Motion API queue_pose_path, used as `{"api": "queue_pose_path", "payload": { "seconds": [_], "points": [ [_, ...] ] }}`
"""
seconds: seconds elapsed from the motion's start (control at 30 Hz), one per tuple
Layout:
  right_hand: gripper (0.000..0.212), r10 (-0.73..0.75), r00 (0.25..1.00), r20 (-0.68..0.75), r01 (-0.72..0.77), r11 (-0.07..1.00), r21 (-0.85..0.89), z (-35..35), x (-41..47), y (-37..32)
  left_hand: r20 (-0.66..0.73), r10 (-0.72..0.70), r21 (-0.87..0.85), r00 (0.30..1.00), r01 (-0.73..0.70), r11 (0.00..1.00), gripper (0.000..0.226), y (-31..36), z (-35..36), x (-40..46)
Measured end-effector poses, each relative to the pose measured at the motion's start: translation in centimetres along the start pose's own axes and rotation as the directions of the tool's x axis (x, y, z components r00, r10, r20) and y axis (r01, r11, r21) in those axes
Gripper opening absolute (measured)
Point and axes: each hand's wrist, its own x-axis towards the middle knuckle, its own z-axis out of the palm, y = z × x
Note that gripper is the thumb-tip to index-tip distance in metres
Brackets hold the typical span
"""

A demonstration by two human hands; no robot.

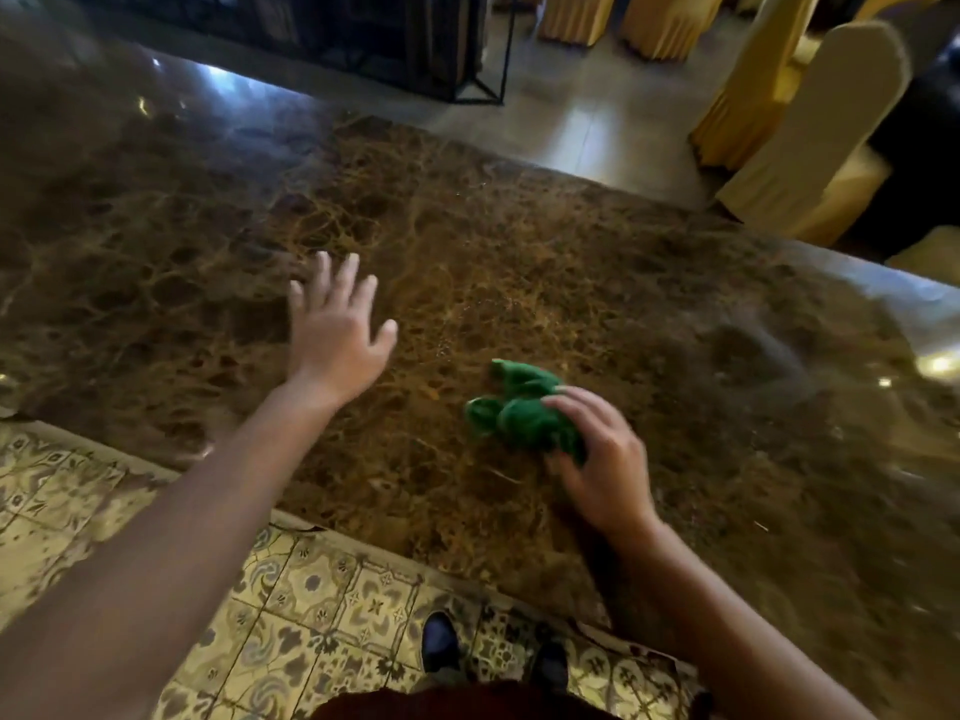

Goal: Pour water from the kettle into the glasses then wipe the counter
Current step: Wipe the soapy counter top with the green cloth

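Cloth: green cloth (522, 410), bunched into a loose wad, lies on the counter (519, 241) near the front edge, right of centre.
Right hand: right hand (605, 459) rests on the cloth's near right side, fingers curled over and into the folds, gripping it.
Left hand: left hand (335, 330) is spread wide, fingers straight, holding nothing; whether it touches the stone or hovers just above it I cannot tell.
Counter: dark brown veined marble, glossy, with light glare at the far left and right.
Kettle and glasses: none in view.
Stage: judging by the cloth in hand, the wiping part of the task.
Handling: cloth looks soft, light and limp; it will likely crumple and slide easily on polished stone, more so if wet.
Grip: best pressed flat under palm and fingers from above, not pinched at a corner, so more fabric meets the surface.
Risk: a bunched wad may skip over patches.
Beyond: covered chairs (810, 127) stand past the counter's far edge.
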Motion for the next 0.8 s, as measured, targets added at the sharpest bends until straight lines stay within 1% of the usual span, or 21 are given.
{"api": "queue_pose_path", "payload": {
  "seconds": [0.07, 0.1, 0.13, 0.23, 0.3, 0.33, 0.4, 0.47, 0.5, 0.6, 0.67, 0.73, 0.8],
  "points": [
    [0.054, 0.192, 0.973, -0.131, -0.2, 0.978, -0.052, -3.6, -0.1, 4.0, 0.034, 0.124, -0.067, 0.992, -0.122, 0.99, 0.066, 5.2, 0.8, 0.4],
    [0.054, 0.257, 0.953, -0.161, -0.27, 0.961, -0.064, -5.0, -0.8, 5.5, 0.055, 0.158, -0.088, 0.986, -0.152, 0.984, 0.067, 7.6, 1.3, 0.7],
    [0.055, 0.291, 0.941, -0.172, -0.309, 0.947, -0.089, -6.0, -2.1, 6.5, 0.079, 0.178, -0.098, 0.981, -0.17, 0.98, 0.066, 9.7, 1.9, 0.9],
    [0.06, 0.261, 0.947, -0.186, -0.304, 0.916, -0.263, -7.6, -7.0, 9.0, 0.185, 0.205, -0.071, 0.961, -0.195, 0.978, 0.065, 14.7, 3.9, 1.9],
    [0.061, 0.297, 0.923, -0.244, -0.364, 0.88, -0.306, -8.8, -9.1, 11.1, 0.26, 0.19, -0.042, 0.947, -0.185, 0.982, 0.066, 16.6, 5.0, 2.5],
    [0.058, 0.34, 0.896, -0.285, -0.418, 0.862, -0.286, -9.6, -9.2, 12.4, 0.287, 0.171, -0.035, 0.943, -0.168, 0.985, 0.068, 17.5, 5.4, 2.7],
    [0.054, 0.435, 0.827, -0.357, -0.521, 0.831, -0.194, -11.0, -7.8, 14.4, 0.323, 0.126, -0.028, 0.938, -0.123, 0.992, 0.07, 18.4, 5.9, 2.9],
    [0.054, 0.505, 0.77, -0.391, -0.582, 0.807, -0.104, -11.9, -4.6, 16.4, 0.34, 0.109, -0.031, 0.934, -0.104, 0.994, 0.071, 18.9, 6.2, 3.0],
    [0.054, 0.516, 0.759, -0.396, -0.591, 0.802, -0.088, -12.1, -2.7, 17.1, 0.347, 0.108, -0.04, 0.932, -0.1, 0.994, 0.071, 18.9, 6.2, 2.9],
    [0.057, 0.496, 0.787, -0.366, -0.558, 0.826, -0.082, -11.9, 3.3, 17.6, 0.359, 0.097, -0.06, 0.928, -0.081, 0.995, 0.071, 18.9, 6.3, 3.0],
    [0.059, 0.455, 0.839, -0.298, -0.5, 0.861, -0.093, -10.7, 6.7, 16.5, 0.359, 0.088, -0.054, 0.929, -0.073, 0.996, 0.071, 19.0, 6.5, 3.2],
    [0.062, 0.367, 0.906, -0.212, -0.397, 0.91, -0.117, -9.1, 8.2, 14.1, 0.354, 0.078, -0.064, 0.932, -0.059, 0.996, 0.071, 18.8, 6.7, 3.3],
    [0.063, 0.237, 0.967, -0.092, -0.246, 0.962, -0.115, -7.4, 7.3, 11.1, 0.344, 0.07, -0.108, 0.936, -0.035, 0.994, 0.069, 18.5, 6.8, 3.4]
  ]
}}
